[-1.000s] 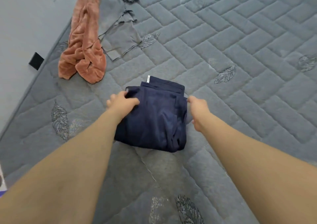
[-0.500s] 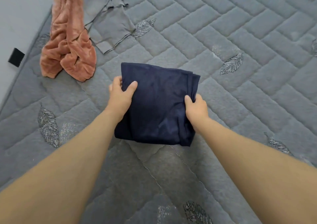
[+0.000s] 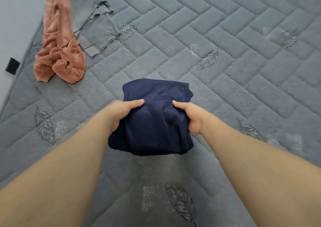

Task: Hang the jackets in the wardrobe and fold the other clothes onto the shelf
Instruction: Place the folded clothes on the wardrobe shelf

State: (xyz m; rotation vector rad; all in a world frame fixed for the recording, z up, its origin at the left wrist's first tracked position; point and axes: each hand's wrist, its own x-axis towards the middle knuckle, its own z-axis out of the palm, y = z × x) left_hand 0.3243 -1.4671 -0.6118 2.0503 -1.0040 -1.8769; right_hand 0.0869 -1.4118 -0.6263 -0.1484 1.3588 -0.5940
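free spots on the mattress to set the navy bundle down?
Bare quilt lies right of the folded navy garment across the grey quilted mattress, and near, between the forearms. The far-left corner is crowded: crumpled orange fleece garment beside flat grey cloth.

I see a navy garment (image 3: 152, 120), folded into a thick, squarish bundle, held above the quilted grey mattress (image 3: 225, 87) by my left hand (image 3: 119, 115) and right hand (image 3: 192, 117), thumbs on top, its near edge sagging; a rust-orange plush garment (image 3: 59, 53) lies crumpled and unfolded near the mattress's far left edge; a grey garment (image 3: 93, 26) lies loosely spread just beside it, touching it, well apart from the navy bundle.
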